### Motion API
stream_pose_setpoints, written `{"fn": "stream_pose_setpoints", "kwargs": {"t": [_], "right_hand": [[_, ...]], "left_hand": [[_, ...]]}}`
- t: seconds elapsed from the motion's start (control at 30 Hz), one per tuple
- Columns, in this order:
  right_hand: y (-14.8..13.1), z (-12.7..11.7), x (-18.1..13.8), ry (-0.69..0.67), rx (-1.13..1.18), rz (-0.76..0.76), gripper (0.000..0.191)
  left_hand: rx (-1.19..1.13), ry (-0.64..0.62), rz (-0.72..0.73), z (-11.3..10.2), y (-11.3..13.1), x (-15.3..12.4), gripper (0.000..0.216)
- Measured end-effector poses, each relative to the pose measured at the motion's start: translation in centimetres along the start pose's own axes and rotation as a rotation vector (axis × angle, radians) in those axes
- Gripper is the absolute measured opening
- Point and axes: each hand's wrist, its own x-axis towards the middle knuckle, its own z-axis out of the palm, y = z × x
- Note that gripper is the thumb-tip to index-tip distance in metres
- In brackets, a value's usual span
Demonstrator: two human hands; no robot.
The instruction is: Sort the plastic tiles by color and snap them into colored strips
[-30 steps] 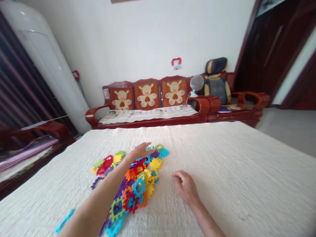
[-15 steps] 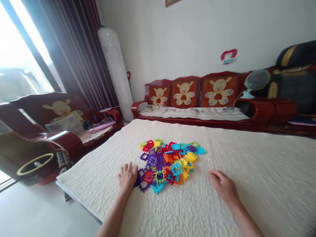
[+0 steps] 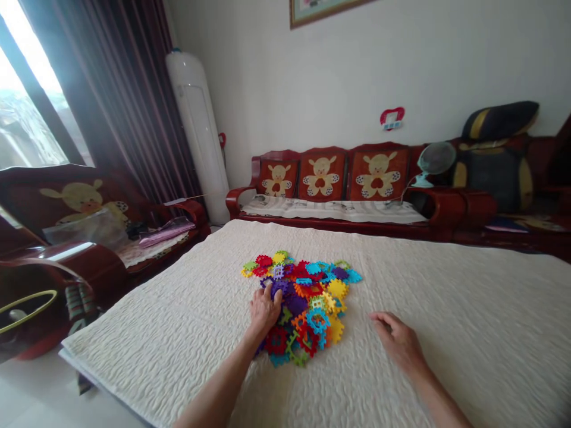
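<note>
Centre frame, a heap of colourful plastic tiles [image 3: 303, 303] lies on a cream quilt [image 3: 446, 309]. The left hand [image 3: 264, 310] rests on its left edge, fingers spread flat. Lower right, the right hand [image 3: 399, 343] seems loosely curled, empty.

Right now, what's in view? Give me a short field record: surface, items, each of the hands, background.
surface: white quilted cloth covering the table
items: pile of multicoloured toothed plastic tiles, mid-table
left hand: palm down on the pile's near-left edge, fingers over purple tiles
right hand: on bare cloth right of the pile, fingers loosely curled, clear of the tiles
background: red wooden sofa with bear cushions, small teal fan, white cylindrical floor unit, dark curtains
</note>
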Motion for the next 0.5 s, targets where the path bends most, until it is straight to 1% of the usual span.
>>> {"fn": "stream_pose_setpoints", "kwargs": {"t": [0.03,0.07,0.1,0.13,0.23,0.3,0.37,0.4,0.5], "right_hand": [[0.1,0.1,0.0,-0.002,-0.001,-0.002,0.03],[0.1,0.1,0.0,-0.002,-0.002,-0.003,0.03],[0.2,0.2,0.0,-0.001,-0.004,-0.004,0.029],[0.2,0.3,0.1,0.002,-0.005,-0.005,0.029],[0.1,0.4,0.1,0.009,-0.001,-0.008,0.028],[0.0,0.3,-0.1,0.007,0.005,-0.008,0.028],[-0.1,0.2,-0.4,0.005,0.008,0.005,0.029],[-0.1,0.2,-0.5,0.018,0.006,0.024,0.029],[0.2,0.2,0.2,0.065,-0.004,0.089,0.032]], "left_hand": [[-0.001,0.0,0.038,-0.4,-0.1,1.0,0.052],[0.008,0.029,0.05,-0.8,-0.3,2.3,0.052],[0.018,0.087,0.037,-1.3,-0.7,4.0,0.052],[0.023,0.106,0.045,-1.7,-1.1,5.9,0.052],[0.021,0.091,0.007,-1.8,-2.4,11.5,0.051],[0.022,0.022,-0.022,-1.0,-3.0,14.0,0.055],[0.034,-0.054,-0.002,0.1,-3.1,15.1,0.056],[0.031,-0.089,0.035,0.6,-3.1,15.2,0.055],[-0.054,-0.178,0.213,1.6,-2.6,14.8,0.048]]}}
